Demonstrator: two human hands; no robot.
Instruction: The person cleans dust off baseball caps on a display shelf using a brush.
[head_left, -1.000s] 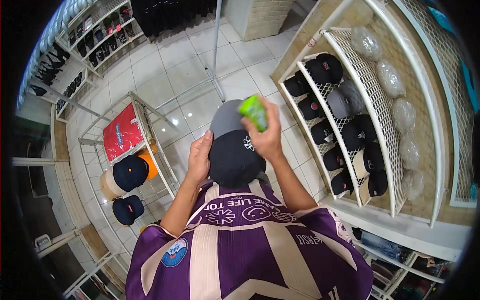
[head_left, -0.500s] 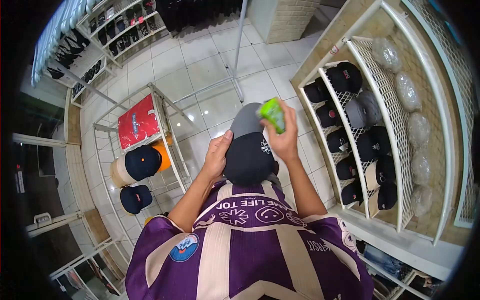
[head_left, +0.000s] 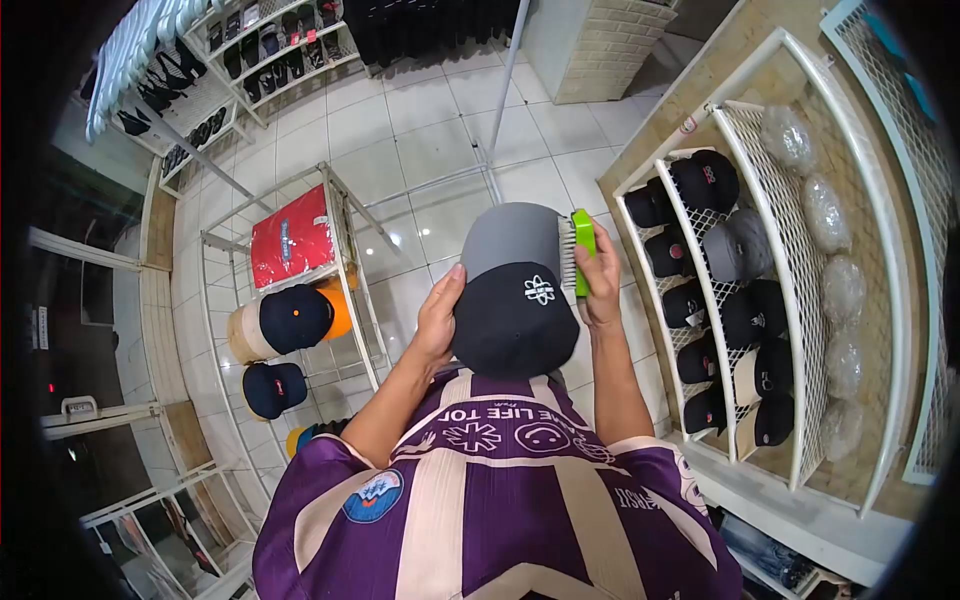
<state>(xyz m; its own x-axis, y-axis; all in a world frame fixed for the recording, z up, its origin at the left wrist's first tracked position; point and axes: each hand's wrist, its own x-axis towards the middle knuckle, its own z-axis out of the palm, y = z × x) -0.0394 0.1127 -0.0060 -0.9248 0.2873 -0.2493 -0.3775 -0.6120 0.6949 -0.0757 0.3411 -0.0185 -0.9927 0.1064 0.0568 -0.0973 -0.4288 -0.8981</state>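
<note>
A baseball cap (head_left: 515,315) with a black crown, a white logo and a grey brim is held up in front of my chest. My left hand (head_left: 438,312) grips its left side, thumb lying along the edge where brim meets crown. In my right hand (head_left: 599,277) is a green scrub brush (head_left: 582,252) with pale bristles. The bristles face left, right at the brim's right edge. My right fingers wrap round the brush's back and lower end.
On the left, a white wire rack (head_left: 350,255) bears a red packaged garment (head_left: 291,240) and several caps, among them a navy cap (head_left: 274,390). To the right stands a white mesh shelf (head_left: 765,220) with rows of caps. Beyond lies a tiled floor (head_left: 425,150).
The brush has turned so its bristles now face the cap, and it has moved right and slightly down to the brim's edge. The cap has turned to show more of its logo.
</note>
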